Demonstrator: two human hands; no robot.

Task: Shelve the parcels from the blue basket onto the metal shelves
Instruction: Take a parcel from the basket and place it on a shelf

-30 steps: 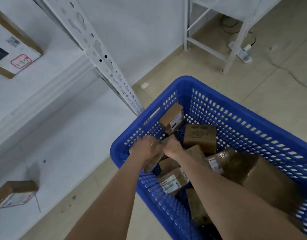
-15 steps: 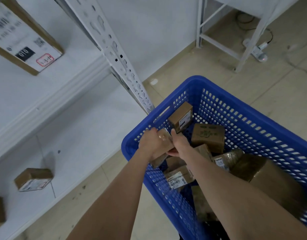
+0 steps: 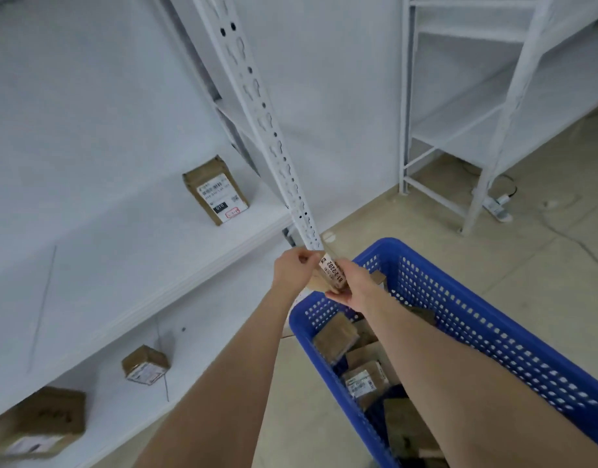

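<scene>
- Holding a parcel [image 3: 330, 272] just above the blue basket's [image 3: 486, 295] left rim, the left hand [image 3: 292, 270] and right hand [image 3: 353, 286] both pinch it, fingers curled round its ends.
- It is probably best carried left, clear of the upright post [image 3: 257, 106], and set flat on the metal shelf [image 3: 139, 258].

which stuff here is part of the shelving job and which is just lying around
Job:
- held parcel, gripped by left hand and right hand
- blue basket with more parcels
- metal shelves
- shelved parcels

Lying about:
- power strip and its cable on the floor
- white scrap on the floor
</scene>
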